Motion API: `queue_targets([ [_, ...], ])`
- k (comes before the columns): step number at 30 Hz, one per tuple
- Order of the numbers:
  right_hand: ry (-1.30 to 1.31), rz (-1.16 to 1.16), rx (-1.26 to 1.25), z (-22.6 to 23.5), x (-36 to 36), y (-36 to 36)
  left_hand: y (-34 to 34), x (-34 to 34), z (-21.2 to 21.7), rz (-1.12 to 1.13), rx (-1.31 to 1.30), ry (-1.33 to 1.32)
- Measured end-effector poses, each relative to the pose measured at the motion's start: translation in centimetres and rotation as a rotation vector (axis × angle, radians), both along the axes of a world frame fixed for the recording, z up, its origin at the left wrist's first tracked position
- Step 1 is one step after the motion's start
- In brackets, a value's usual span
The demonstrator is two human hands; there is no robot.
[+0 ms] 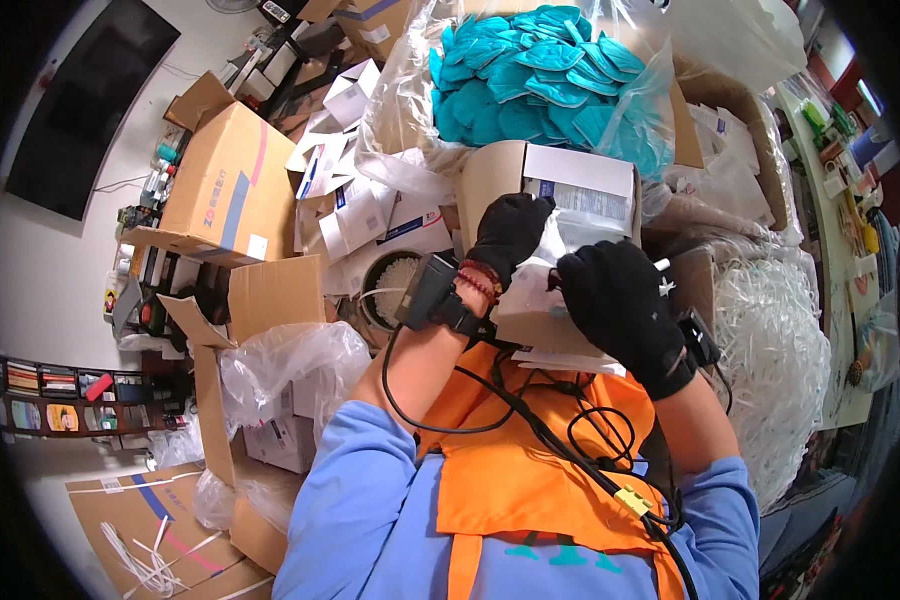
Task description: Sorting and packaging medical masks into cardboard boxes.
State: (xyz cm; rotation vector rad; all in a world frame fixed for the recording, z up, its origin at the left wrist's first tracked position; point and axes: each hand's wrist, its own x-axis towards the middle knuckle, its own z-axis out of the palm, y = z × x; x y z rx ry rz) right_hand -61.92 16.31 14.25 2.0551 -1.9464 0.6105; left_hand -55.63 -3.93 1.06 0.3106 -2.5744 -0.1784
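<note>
At chest height, I had my gloved left hand (510, 232) gripping the top of a small white carton (560, 250), fingers clenched on it. My right hand (620, 305) clasped its lower side. Behind it sat a bag of teal masks (540, 75).

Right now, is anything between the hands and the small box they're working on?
Nothing visible: the left hand and the right hand, both black-gloved, already touch the small box and the white contents at its opening.
</note>
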Motion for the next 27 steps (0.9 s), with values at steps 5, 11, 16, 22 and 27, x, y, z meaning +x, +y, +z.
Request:
queue_targets([
  [5,-0.059,-0.156,-0.009,1.2,-0.5,0.6,-0.2,0.3,1.0,0.139,-0.06,-0.236],
  [11,-0.312,-0.187,-0.111,0.5,-3.2,0.6,1.6,1.6,7.7,-0.352,0.433,0.306],
  [16,-0.248,-0.193,-0.089,0.1,-3.3,0.1,4.7,3.0,10.8,-0.299,0.893,0.059],
  [22,-0.722,-0.07,-0.027,-0.3,-2.1,0.7,6.2,3.7,11.3,-0.149,0.958,0.046],
  [27,-0.29,-0.176,0.001,-0.3,-1.1,1.1,7.5,2.9,9.6,-0.104,0.909,0.065],
])
